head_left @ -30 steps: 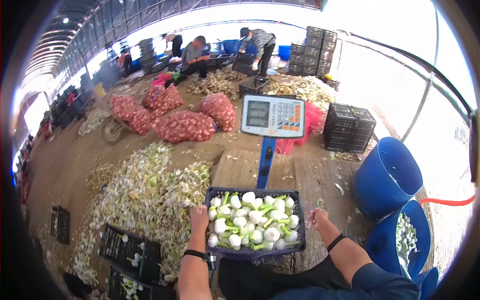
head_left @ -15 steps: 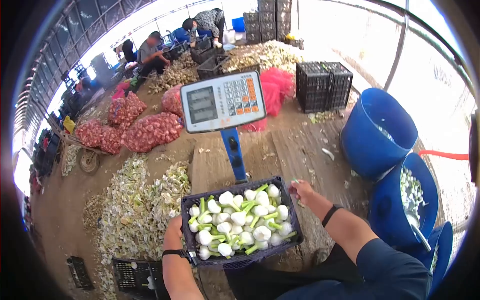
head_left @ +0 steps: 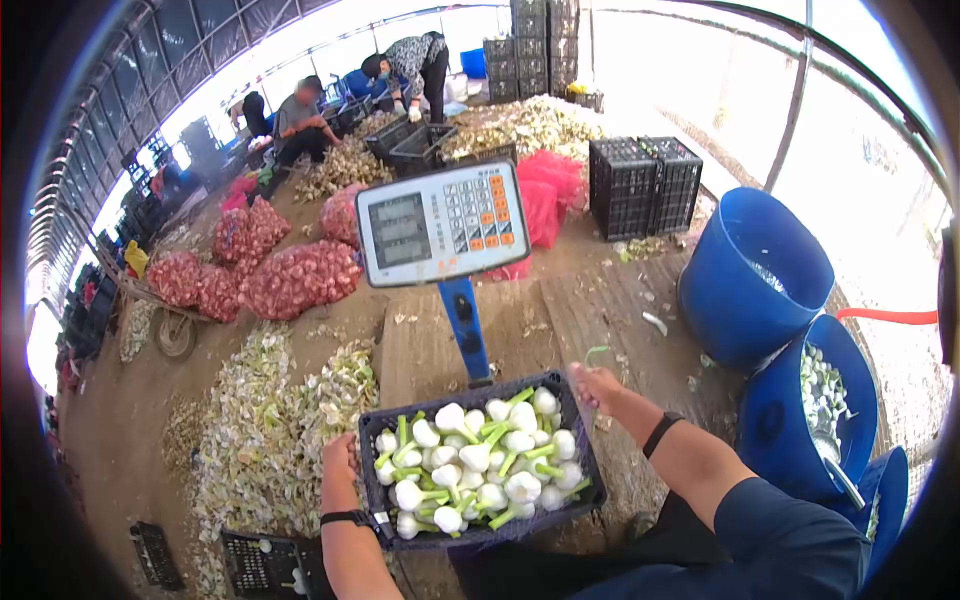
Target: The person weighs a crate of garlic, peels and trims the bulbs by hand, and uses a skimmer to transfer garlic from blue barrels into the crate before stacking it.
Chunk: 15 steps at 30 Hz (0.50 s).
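A dark plastic crate (head_left: 590,455) filled with trimmed garlic bulbs (head_left: 475,457) with short green stems sits on the platform of a scale, whose display head (head_left: 444,222) stands on a blue post behind it. My left hand (head_left: 341,457) is just outside the crate's left wall, fingers loosely bent, with nothing visible in it; contact with the wall cannot be made out. By the crate's far right corner, my right hand (head_left: 597,388) has its fingers closed. A thin green strip (head_left: 597,351), like a piece of stem, pokes up from these fingers.
Blue barrels (head_left: 750,275) stand on the right, one holding garlic bulbs (head_left: 822,390). Garlic trimmings (head_left: 270,430) cover the ground at left. Beyond are red mesh sacks (head_left: 300,280), stacked black crates (head_left: 645,188) and people (head_left: 415,70) bending or sitting.
My left hand has come into fuller view at the crate's left side. The green strip shows higher above my right hand. The view has tilted slightly, so the crate appears lower.
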### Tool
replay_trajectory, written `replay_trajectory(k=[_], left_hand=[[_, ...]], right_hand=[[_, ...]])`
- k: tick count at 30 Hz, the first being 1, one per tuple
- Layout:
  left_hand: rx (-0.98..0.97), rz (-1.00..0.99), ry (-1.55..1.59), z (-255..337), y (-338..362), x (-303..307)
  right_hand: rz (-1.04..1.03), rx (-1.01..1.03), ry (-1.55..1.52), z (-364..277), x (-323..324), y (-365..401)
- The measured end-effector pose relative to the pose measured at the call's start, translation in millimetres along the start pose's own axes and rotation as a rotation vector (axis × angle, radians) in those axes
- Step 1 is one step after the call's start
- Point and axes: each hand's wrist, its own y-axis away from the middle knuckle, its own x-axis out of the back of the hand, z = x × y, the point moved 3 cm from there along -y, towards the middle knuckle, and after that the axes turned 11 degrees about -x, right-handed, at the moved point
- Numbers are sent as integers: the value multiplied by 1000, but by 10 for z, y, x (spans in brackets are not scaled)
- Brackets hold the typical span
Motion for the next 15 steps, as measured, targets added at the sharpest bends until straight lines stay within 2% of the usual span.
replay_trajectory(k=[1, 3, 4, 5, 7, 10, 11, 12, 13, 14, 15], left_hand=[[29, -11, -51, -30, 9, 34], [92, -61, -60, -71, -35, 66], [115, -84, -40, -79, -75, 85], [126, -109, -11, -85, -131, 77], [130, -150, 50, -119, -251, 39], [85, -103, 173, -266, -458, -49], [62, -66, 220, -341, -527, -64], [19, 12, 324, -318, -548, -109], [16, 11, 323, -302, -553, -115], [-60, -19, 299, -293, -533, -94], [-135, -43, 274, -263, -461, -63]], right_hand=[[5, 21, 0, -47, 36, -70], [-104, -138, 324, -113, -24, -205], [-105, -160, 370, -147, -29, -231], [-108, -148, 373, -185, -47, -273], [-42, 3, 403, -169, -34, -340], [40, -2, 428, -108, 12, -341], [41, 1, 424, -108, 7, -360], [-4, -9, 275, -81, -12, -395], [-51, -20, 127, -62, -28, -433], [-54, -19, 133, -45, -42, -469], [-24, -18, -26, -47, -114, -385]])
